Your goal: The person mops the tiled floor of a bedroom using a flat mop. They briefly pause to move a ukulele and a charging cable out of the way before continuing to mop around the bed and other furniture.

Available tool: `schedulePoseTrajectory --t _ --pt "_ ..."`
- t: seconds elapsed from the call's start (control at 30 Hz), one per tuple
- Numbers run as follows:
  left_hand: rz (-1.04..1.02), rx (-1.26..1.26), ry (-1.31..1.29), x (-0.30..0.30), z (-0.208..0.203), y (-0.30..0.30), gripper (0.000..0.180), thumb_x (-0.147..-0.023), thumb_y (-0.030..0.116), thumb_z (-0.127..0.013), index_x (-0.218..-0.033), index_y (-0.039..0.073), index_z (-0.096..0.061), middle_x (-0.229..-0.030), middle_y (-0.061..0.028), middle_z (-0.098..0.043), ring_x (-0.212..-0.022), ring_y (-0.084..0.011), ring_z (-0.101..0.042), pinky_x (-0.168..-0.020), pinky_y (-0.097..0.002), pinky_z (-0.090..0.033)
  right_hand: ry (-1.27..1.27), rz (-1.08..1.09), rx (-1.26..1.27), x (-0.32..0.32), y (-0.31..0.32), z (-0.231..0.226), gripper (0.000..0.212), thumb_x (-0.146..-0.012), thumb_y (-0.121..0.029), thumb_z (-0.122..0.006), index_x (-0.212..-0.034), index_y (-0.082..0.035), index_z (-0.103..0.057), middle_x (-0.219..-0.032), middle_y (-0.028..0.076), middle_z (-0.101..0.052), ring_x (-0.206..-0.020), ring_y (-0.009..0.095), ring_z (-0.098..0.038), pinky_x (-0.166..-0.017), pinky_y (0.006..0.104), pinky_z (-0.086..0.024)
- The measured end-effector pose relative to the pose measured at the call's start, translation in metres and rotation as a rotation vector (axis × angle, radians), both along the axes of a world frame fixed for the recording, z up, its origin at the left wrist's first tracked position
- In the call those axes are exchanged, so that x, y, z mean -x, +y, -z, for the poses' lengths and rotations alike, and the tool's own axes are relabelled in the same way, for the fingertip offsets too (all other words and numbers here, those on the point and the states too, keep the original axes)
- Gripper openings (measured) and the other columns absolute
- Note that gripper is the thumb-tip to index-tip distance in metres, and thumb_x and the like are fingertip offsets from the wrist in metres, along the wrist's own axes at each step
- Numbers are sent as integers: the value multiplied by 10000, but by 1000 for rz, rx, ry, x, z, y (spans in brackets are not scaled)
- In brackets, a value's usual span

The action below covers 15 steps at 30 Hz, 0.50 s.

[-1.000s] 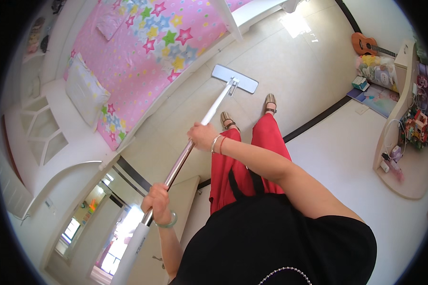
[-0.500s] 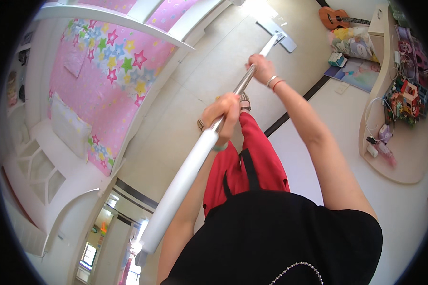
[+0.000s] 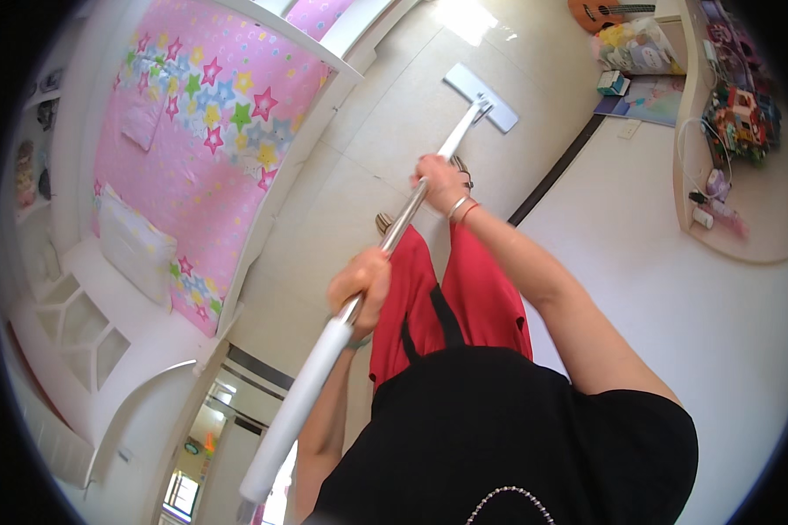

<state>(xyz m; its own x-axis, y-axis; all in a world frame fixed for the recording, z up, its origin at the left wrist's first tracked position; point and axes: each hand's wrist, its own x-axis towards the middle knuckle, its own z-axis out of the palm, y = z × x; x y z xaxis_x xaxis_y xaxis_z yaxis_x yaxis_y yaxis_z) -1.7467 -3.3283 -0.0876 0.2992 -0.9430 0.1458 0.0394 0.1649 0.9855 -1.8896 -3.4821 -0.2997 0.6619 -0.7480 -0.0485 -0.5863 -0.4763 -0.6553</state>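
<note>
I hold a long flat mop (image 3: 302, 398) slantwise in front of me, its white grip toward my lower left. My left hand (image 3: 360, 287) is closed round the metal pole just above that grip. Farther along, my right hand (image 3: 441, 182) wraps the pole near its white lower section; a silver bangle and a red string circle that wrist. The mop's flat rectangular head (image 3: 481, 98) lies on the pale tiled floor (image 3: 359, 131) beyond my feet. My sandalled feet are partly hidden by my red trousers (image 3: 481, 289).
On the left stands a bed (image 3: 193, 175) with pink star-patterned bedding and a white pillow (image 3: 137, 245). A curved shelf (image 3: 744, 236) at right carries toys and a cable. A ukulele (image 3: 597, 13), a stuffed bag (image 3: 636, 48) and a small box (image 3: 613, 83) sit at the far right.
Both hands have drawn the mop back toward me and to the left. Its head has slid nearer across the floor, close to my feet. My grip on the pole stays closed.
</note>
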Motion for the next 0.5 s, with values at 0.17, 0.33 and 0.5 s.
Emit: schedulePoseTrajectory --t 0.17,0.33,0.5 --pt "-39 -175 -127 -46 -65 99 195 -860 -85 -496 -732 48 -434 -676 -85 -547 -618 -179 -517 -861 -473 -491 -70 -87 -127 -60 122 -29 56 -771 -165 -650 -799 -154 -603 -890 43 -590 -1010 268 -552 -678 437 -457" --pt "-107 -285 -150 -63 -116 149 222 -856 -26 -523 -675 64 -432 -598 -59 -519 -593 -176 -506 -828 -455 -475 -76 -176 -216 -105 194 -66 119 -790 -219 -665 -785 -128 -589 -835 22 -587 -985 247 -556 -632 417 -461" --pt "-335 -215 -122 -48 -104 155 300 -923 147 -562 -675 113 -397 -546 -4 -438 -550 -156 -451 -750 -416 -445 59 -589 -367 -106 164 -78 139 -791 -247 -669 -838 -118 -648 -869 33 -639 -1007 245 -569 -698 459 -514"
